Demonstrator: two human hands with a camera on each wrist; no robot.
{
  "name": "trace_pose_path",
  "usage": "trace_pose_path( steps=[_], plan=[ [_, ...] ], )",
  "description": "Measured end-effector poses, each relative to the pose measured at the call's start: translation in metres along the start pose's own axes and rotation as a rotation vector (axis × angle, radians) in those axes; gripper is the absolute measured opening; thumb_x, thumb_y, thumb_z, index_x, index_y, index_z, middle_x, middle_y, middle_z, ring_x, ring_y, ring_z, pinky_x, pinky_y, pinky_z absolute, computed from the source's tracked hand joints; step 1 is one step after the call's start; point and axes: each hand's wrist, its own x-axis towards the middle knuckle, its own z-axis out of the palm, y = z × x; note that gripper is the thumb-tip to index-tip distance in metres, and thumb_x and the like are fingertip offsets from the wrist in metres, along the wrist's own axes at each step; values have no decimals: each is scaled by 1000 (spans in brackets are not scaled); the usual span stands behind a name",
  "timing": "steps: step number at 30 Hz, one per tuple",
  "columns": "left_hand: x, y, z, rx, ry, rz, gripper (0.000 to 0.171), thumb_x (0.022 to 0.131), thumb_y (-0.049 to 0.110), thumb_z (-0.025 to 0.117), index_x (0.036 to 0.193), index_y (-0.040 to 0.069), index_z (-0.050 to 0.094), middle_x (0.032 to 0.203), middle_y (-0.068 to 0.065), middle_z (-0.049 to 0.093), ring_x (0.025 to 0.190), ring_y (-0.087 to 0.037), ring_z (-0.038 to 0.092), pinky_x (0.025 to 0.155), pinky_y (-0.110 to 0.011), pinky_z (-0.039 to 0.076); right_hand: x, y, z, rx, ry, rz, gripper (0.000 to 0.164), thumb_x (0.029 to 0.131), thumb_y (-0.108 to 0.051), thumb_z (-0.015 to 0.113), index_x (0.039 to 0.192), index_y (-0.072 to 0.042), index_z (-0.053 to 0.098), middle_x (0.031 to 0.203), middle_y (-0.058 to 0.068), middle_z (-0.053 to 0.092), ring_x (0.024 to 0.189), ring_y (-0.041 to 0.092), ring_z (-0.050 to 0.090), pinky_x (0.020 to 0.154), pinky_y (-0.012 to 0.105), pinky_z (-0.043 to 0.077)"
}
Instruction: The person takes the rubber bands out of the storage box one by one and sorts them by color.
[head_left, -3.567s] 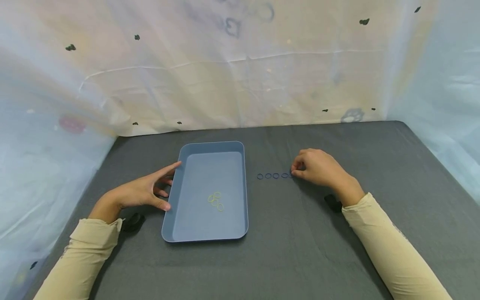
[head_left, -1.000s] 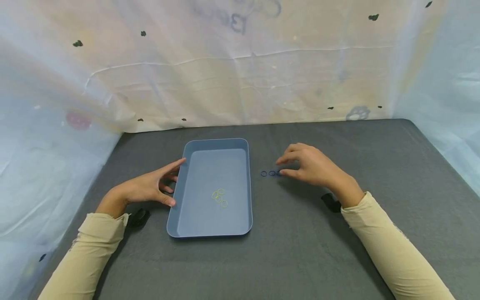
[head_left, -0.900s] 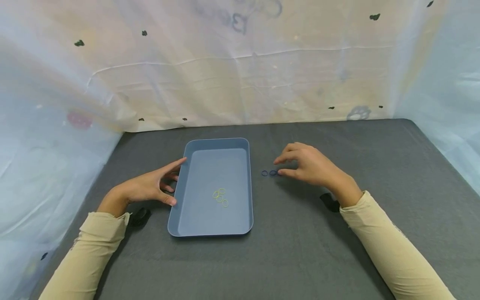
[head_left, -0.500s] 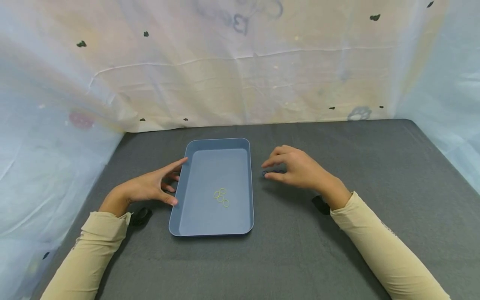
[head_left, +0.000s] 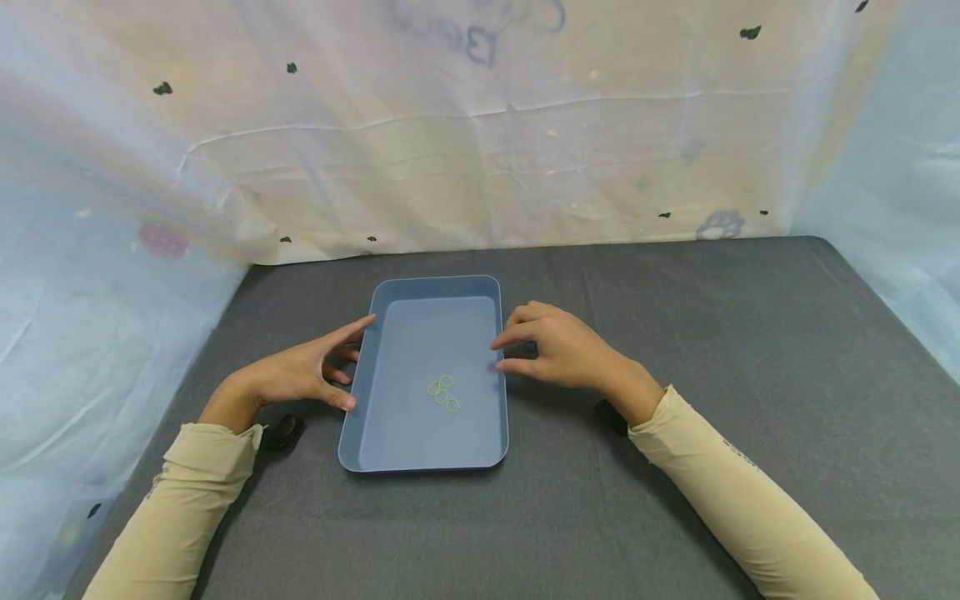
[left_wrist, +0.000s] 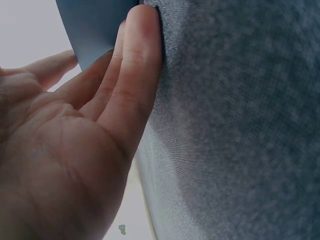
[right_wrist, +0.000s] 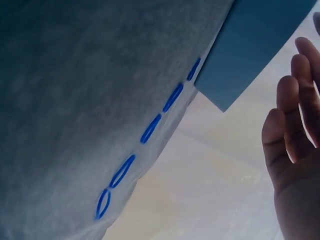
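Note:
A blue-grey rectangular tray [head_left: 416, 333] lies on the dark cloth. Several thin yellow rings [head_left: 442, 396], like small rubber bands, are in its lower middle. My left hand [head_left: 296, 373] rests against the tray's left wall, thumb and forefinger spread at the rim; in the left wrist view its fingers [left_wrist: 142, 45] touch the outer side. My right hand [head_left: 558, 348] is at the right rim, thumb and fingers apart, with nothing visible between them. In the right wrist view several blue rings [right_wrist: 172, 97] form a row on the cloth beside the tray; the hand mostly hides them from the head view.
Dark grey cloth [head_left: 637, 500] covers the table. A pale patterned curtain [head_left: 480, 183] hangs behind the back edge, with bluish sheets at both sides. Black wrist devices [head_left: 283, 434] sit under each wrist.
My right hand has moved left from over the blue rings to the tray's right rim, its thumb and fingers still apart. The left hand and the yellow rings keep their places.

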Motion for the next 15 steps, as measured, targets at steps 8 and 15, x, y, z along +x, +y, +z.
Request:
trace_pose_path(
  steps=[8,15],
  plan=[
    [0,1,0,4,5,-9,121,79,22,86,162,29,-2,161,-27,17,133,-46,41,92,-44,51,13,-9,10,21,-24,-25,22,86,-31,79,104,-18,80,100,-3,68,95,11,58,84,31,50],
    [0,0,0,-21,-1,-8,121,79,21,86,161,31,-2,159,-29,20,122,-40,53,89,-41,53,22,-16,18,-5,-67,-32,21,87,-32,78,105,-20,79,100,-4,69,96,11,60,84,31,51]
  ],
)
